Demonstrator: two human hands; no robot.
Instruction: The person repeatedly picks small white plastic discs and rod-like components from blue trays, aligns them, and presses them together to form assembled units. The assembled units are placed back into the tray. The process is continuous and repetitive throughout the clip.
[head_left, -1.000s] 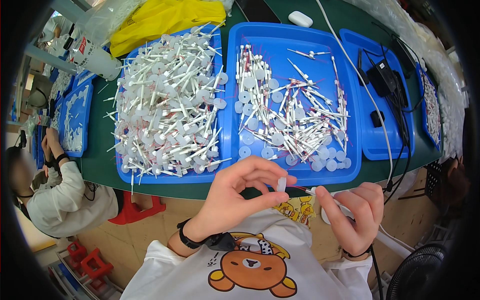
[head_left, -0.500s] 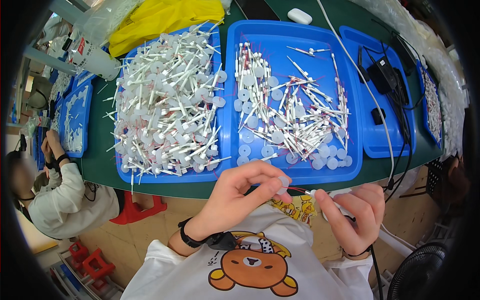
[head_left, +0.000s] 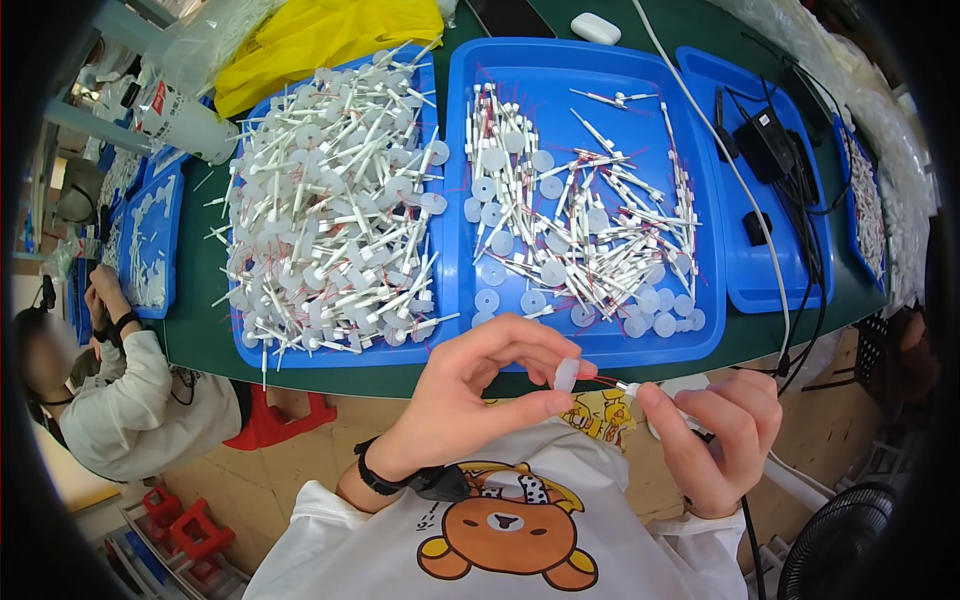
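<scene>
My left hand (head_left: pixel 465 385) holds a translucent white disc (head_left: pixel 566 374) at its fingertips, the thumb just below it. Thin red and dark wires (head_left: pixel 605 380) run from the disc to a small white tube-like piece with a metallic tip (head_left: pixel 630 389). My right hand (head_left: pixel 725 430) pinches that piece between thumb and index finger; the curled fingers partly hide it. Both hands are in front of the table's near edge. Just beyond them, a blue tray (head_left: pixel 590 350) contains many similar white wired pieces and discs.
Left of that tray, another blue tray (head_left: pixel 385 357) is heaped with white pieces and discs. A third tray (head_left: pixel 770 300) holds black adapters and cables (head_left: pixel 765 145). A white cable (head_left: pixel 735 170) crosses the table. A co-worker (head_left: pixel 150 400) sits at left; a black fan (head_left: pixel 835 545) stands lower right.
The disc has turned so that its thicker side shows. My left thumb has dropped a little away from the index finger. My right hand has shifted slightly right.
</scene>
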